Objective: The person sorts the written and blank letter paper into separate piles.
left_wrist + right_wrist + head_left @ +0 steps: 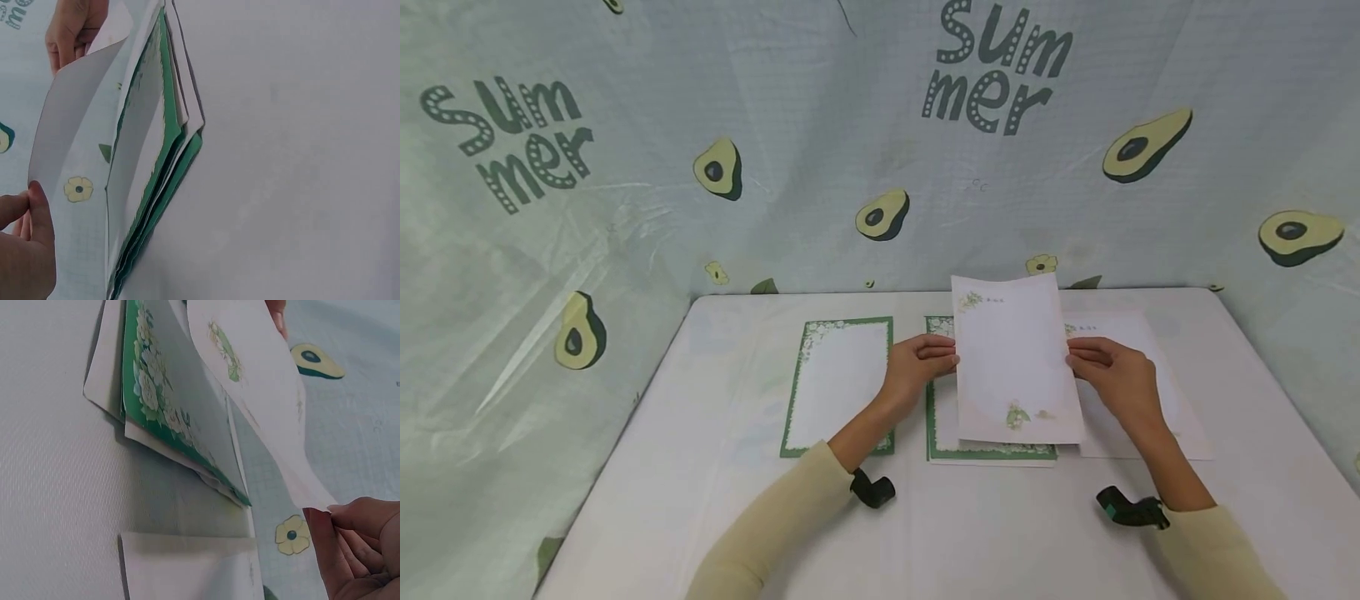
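Note:
A sheet of pale pink paper (1017, 358) with small flower prints is held up between both hands, above a stack. My left hand (917, 367) pinches its left edge between thumb and fingers. At the opposite edge, my right hand (1116, 379) pinches the paper the same way. In the right wrist view the raised paper (262, 394) bends along its length. Beneath it lies the stack of paper (992, 454), topped by a green-bordered sheet; the left wrist view shows several layers in this stack (156, 156). The raised sheet hides much of the stack.
Left of the stack, a green-bordered sheet (842, 383) lies on the white table (715, 517). To the right is another pale pink sheet (1172, 425), partly behind the right hand. An avocado-print curtain (805, 125) hangs behind the table and along its sides.

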The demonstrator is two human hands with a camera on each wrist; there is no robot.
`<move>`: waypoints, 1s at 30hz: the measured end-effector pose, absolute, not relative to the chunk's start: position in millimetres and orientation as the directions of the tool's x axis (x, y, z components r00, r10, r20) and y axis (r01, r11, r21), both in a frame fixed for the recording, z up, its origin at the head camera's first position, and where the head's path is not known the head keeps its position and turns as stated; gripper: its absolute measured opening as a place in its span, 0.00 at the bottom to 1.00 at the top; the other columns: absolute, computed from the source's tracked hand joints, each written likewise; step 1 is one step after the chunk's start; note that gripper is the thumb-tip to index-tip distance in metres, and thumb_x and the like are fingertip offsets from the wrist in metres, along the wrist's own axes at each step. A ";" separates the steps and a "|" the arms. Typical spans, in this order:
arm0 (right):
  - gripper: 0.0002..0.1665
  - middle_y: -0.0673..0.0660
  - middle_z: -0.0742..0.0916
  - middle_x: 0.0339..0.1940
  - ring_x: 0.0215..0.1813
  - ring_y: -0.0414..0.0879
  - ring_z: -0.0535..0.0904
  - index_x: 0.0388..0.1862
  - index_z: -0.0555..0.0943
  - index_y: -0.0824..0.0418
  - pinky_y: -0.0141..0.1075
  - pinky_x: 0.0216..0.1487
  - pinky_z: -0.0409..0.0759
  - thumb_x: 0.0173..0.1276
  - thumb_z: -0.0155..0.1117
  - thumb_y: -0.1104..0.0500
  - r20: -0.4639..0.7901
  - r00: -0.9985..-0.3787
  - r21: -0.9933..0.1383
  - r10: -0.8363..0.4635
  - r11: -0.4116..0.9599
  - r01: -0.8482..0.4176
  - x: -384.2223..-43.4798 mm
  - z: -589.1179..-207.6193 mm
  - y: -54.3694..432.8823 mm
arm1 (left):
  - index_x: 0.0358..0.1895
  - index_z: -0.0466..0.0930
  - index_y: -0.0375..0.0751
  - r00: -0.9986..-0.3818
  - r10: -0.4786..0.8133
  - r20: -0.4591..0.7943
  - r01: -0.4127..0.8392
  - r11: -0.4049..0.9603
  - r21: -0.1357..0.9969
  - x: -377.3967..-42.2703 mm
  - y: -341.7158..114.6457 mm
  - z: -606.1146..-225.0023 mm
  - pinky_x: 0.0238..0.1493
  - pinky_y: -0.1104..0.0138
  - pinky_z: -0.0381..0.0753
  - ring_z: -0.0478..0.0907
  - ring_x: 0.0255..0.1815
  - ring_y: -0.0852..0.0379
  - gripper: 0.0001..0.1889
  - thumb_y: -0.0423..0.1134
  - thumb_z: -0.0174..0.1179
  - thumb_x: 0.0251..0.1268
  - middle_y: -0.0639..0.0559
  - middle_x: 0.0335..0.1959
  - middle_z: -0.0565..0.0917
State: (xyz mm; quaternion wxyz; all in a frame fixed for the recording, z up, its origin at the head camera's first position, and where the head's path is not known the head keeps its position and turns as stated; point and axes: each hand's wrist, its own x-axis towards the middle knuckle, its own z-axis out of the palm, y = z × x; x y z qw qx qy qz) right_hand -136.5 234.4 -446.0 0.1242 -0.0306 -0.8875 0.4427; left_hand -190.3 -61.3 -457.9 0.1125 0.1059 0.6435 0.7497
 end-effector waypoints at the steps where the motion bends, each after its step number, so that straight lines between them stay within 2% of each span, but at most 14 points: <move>1: 0.21 0.68 0.89 0.48 0.34 0.17 0.79 0.58 0.84 0.67 0.17 0.34 0.80 0.74 0.67 0.54 0.190 -0.968 -0.795 0.164 0.604 -0.054 -135.6 -446.0 236.3 | 0.54 0.81 0.25 -0.953 0.301 0.006 -0.041 -0.151 0.988 -189.4 -59.9 -457.9 0.52 0.60 0.89 0.88 0.42 0.57 0.14 0.24 0.65 0.67 0.35 0.46 0.87; 12: 0.24 0.70 0.88 0.49 0.34 0.21 0.81 0.60 0.82 0.68 0.16 0.34 0.80 0.75 0.66 0.52 0.177 -0.970 -0.793 0.166 0.608 -0.041 -129.2 -446.1 256.0 | 0.53 0.83 0.26 -0.957 0.287 -0.054 -0.117 -0.205 0.972 -183.6 -44.7 -455.6 0.51 0.61 0.89 0.88 0.41 0.57 0.14 0.23 0.66 0.65 0.36 0.45 0.88; 20: 0.24 0.70 0.88 0.50 0.34 0.17 0.79 0.60 0.82 0.69 0.15 0.34 0.79 0.75 0.66 0.52 0.175 -0.968 -0.782 0.180 0.623 -0.025 -125.9 -443.7 265.6 | 0.52 0.83 0.25 -0.956 0.287 -0.065 -0.134 -0.228 0.964 -182.9 -33.2 -452.5 0.50 0.60 0.89 0.88 0.40 0.56 0.14 0.22 0.66 0.64 0.36 0.44 0.88; 28: 0.24 0.70 0.88 0.49 0.33 0.17 0.78 0.60 0.82 0.69 0.15 0.33 0.77 0.75 0.65 0.52 0.178 -0.963 -0.762 0.201 0.648 -0.005 -121.5 -440.2 275.0 | 0.52 0.84 0.27 -0.950 0.312 0.007 -0.061 -0.207 0.976 -182.1 -23.0 -455.4 0.50 0.61 0.89 0.88 0.42 0.55 0.13 0.23 0.66 0.65 0.36 0.45 0.88; 30: 0.24 0.65 0.90 0.46 0.33 0.17 0.79 0.60 0.82 0.68 0.15 0.33 0.78 0.75 0.66 0.51 0.176 -0.963 -0.768 0.202 0.641 -0.006 -119.8 -439.6 278.6 | 0.52 0.84 0.27 -0.947 0.320 0.036 -0.028 -0.193 0.981 -181.6 -20.3 -456.7 0.50 0.61 0.89 0.88 0.43 0.54 0.13 0.24 0.65 0.66 0.35 0.46 0.88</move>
